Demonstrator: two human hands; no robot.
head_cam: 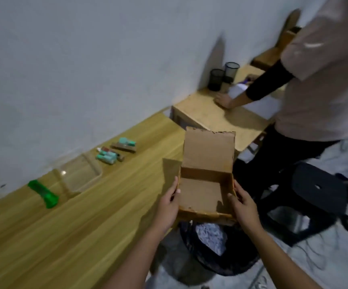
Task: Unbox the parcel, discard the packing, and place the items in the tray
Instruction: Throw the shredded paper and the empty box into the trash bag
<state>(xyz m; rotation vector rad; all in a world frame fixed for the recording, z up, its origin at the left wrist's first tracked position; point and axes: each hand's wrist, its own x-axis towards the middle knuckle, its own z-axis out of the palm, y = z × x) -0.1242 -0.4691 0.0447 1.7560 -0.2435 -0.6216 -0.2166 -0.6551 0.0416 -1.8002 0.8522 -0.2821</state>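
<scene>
The brown cardboard parcel box (206, 184), lid flap raised, hangs in the air past the end of the light wooden table (64, 236), directly above the black mesh waste bin (231, 265). The left hand (169, 207) grips its left wall and the right hand (244, 207) its right wall, thumbs hooked over the rim. Nothing shows inside the box, so the step in hand looks like discarding the packing. The next move calls for lowering the box squarely into the bin, which holds crumpled pale paper (210, 238). The clear plastic tray (93, 165) on the table appears to hold nothing. The small teal packs (108, 156) lie just beyond it on the wood, not yet placed.
</scene>
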